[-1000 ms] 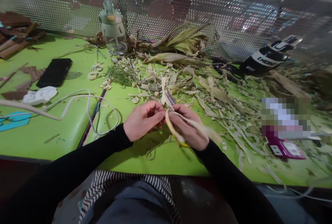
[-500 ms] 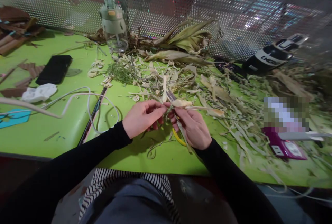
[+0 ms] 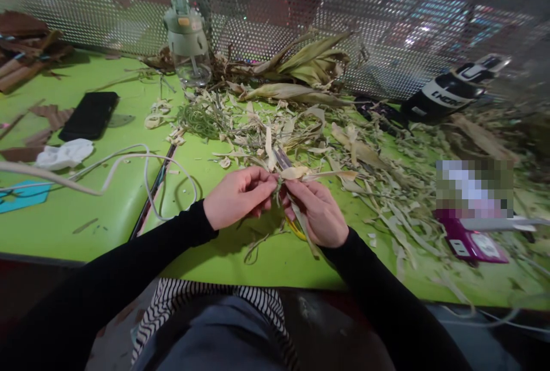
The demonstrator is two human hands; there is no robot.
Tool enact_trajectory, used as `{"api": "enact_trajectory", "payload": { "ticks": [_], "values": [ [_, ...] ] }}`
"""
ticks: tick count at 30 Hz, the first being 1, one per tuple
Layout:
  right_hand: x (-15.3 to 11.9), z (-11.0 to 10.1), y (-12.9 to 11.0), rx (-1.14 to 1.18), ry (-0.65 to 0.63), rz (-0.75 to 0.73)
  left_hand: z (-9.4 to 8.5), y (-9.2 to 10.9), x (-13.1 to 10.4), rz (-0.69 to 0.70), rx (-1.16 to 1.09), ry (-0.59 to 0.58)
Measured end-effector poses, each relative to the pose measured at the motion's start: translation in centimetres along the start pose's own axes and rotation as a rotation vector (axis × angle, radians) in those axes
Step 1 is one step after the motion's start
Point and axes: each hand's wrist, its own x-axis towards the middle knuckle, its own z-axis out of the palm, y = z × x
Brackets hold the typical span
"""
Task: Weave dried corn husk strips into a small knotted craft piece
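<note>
Both hands meet above the green table point(image 3: 201, 265), near its front edge. My left hand point(image 3: 244, 194) pinches the left side of a small bundle of dried husk strips point(image 3: 296, 173). Thumb and fingers of my right hand point(image 3: 318, 210) close on the same bundle from the right. Pale strips stick out of it upward and to the right, and one hangs below my right hand. A yellow loop point(image 3: 295, 230) shows beneath the right fingers; what it belongs to is hidden. Loose husk shreds point(image 3: 262, 130) lie beyond the hands.
A clear bottle point(image 3: 189, 44) and larger husks point(image 3: 315, 64) stand by the perforated metal screen. Further right are a black bottle point(image 3: 447, 96) and a purple packet point(image 3: 470, 242). On the left lie a phone point(image 3: 89, 115), a white cable point(image 3: 146, 170) and crumpled tissue point(image 3: 64, 154).
The fingertips have shifted slightly around the bundle, and its upright pale strip leans a little more to the left. Less of the yellow loop shows.
</note>
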Motion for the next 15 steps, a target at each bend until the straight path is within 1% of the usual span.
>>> {"api": "enact_trajectory", "payload": {
  "ticks": [2, 5, 9, 12, 15],
  "values": [
    [-0.01, 0.12, -0.06, 0.034, 0.005, -0.004, 0.04, 0.26, 0.01, -0.055, -0.048, -0.015],
    [-0.13, 0.42, -0.31, 0.095, 0.045, -0.018, 0.00, 0.42, 0.08, -0.065, -0.054, -0.017],
    [-0.33, 0.77, -0.44, 0.164, 0.071, -0.009, -0.26, 0.27, 0.25, -0.102, -0.071, -0.057],
    [-0.37, 0.83, -0.26, 0.157, 0.078, -0.011, -0.53, 0.20, 0.37, -0.147, -0.109, -0.106],
    [-0.32, 0.72, 0.00, 0.096, 0.100, -0.045, -0.68, 0.14, 0.45, -0.167, -0.129, -0.139]
  ]
}}
